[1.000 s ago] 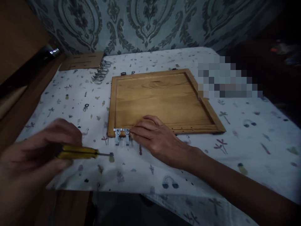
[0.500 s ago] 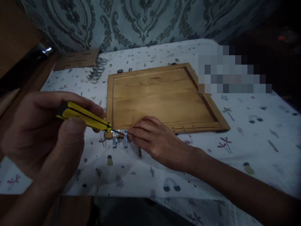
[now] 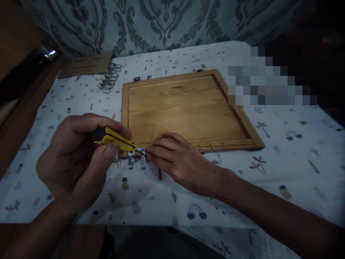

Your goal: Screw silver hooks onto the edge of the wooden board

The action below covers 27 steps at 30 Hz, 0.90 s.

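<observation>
In my left hand (image 3: 78, 158) is a yellow and black screwdriver (image 3: 117, 139), gripped between thumb and fingers and slanting down to the right. Its tip meets the metal hooks at the near left edge of a framed wooden panel (image 3: 175, 108). Two silver hooks show there: a left one (image 3: 130, 162) and a right one (image 3: 143, 162), both jutting out over the near edge. Fingers of my right hand (image 3: 175, 158) are bent together, their tips pressed at the right hook and partly hiding it. The rest of that hand lies across the panel's near rail.
A patterned white cloth (image 3: 151, 208) covers the table. At the back left lie a pile of metal hooks (image 3: 109, 79) and a slotted brown board (image 3: 84, 66). Small dark hardware (image 3: 137, 78) sits at the panel's far edge. Pixelation hides an area at the right.
My left hand has shifted right and closer to the hooks, and the screwdriver's handle now points more toward me. My right hand has stayed in place.
</observation>
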Tool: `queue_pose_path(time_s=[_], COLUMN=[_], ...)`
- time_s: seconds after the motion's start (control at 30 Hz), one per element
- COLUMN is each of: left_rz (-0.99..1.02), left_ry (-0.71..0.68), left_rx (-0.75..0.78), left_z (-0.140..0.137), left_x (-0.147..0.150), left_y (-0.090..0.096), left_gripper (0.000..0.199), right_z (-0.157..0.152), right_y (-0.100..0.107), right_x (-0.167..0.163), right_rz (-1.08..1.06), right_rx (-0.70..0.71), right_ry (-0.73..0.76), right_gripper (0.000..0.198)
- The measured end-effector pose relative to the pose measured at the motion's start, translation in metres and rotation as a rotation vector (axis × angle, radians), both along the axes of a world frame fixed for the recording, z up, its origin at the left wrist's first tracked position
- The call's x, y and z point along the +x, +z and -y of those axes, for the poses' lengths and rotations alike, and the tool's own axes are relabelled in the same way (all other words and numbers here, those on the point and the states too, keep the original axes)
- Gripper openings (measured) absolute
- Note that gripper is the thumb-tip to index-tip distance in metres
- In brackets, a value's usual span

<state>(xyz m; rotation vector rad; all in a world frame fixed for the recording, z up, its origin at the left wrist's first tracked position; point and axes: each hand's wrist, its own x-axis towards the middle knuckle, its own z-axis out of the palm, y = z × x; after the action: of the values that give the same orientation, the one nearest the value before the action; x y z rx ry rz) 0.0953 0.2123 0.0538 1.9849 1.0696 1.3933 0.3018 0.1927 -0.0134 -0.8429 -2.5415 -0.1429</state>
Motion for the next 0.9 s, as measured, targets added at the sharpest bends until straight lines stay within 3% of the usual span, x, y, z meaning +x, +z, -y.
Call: queue_pose_path(time_s=[0.47,0.6,0.8,0.9], left_rz=[-0.12,-0.113,-0.063,-0.077], left_ry=[-0.012,-0.041,0.068,-0.008], left_rx=[0.143,0.066,-0.07,-0.042], left_z=[0.0,0.004,0.006,0.003], left_x=[-0.003,0.001,-0.004,-0.011], left_y=[0.0,0.009,0.008,0.003], left_gripper=[0.013,0.02,0.034,0.039], right_z=[0.0,0.002,0.001,0.0], right_y=[0.0,0.001,0.0,-0.001], right_x=[0.001,0.002,0.003,0.003], right_rz=[-0.002,0.025,0.019,0.019], right_rx=[-0.014,-0.013,-0.014,-0.022], right_ry=[0.007,0.0,0.01,0.012], right_gripper=[0.029,0.026,0.024,0.022])
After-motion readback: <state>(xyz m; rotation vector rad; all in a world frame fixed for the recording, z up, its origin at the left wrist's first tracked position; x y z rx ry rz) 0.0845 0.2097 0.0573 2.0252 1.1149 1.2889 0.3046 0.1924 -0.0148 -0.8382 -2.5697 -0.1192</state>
